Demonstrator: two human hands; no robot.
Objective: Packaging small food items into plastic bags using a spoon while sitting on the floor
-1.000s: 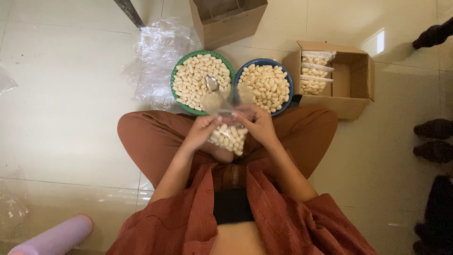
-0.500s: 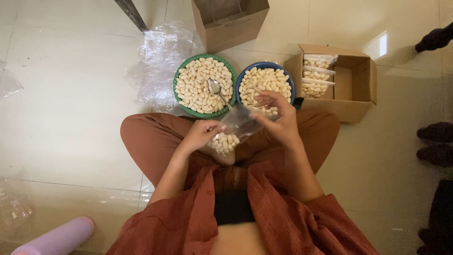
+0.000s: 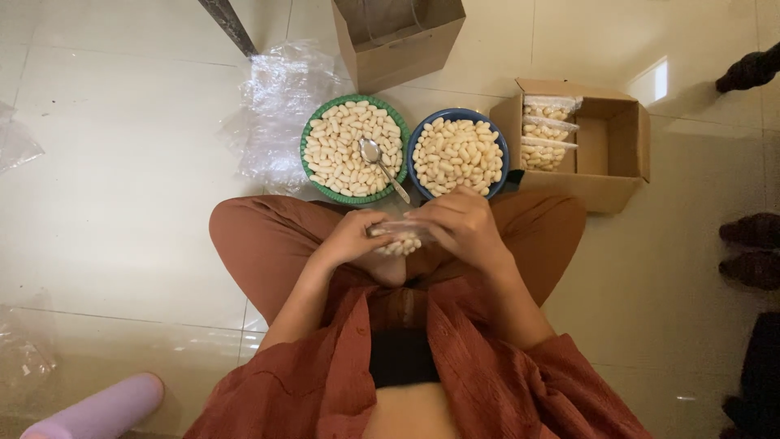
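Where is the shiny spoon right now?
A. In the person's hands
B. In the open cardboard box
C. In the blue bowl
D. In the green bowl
D. The spoon lies on the pale pieces in the green bowl, its handle reaching over the rim toward the person, while both hands hold a small clear bag instead.
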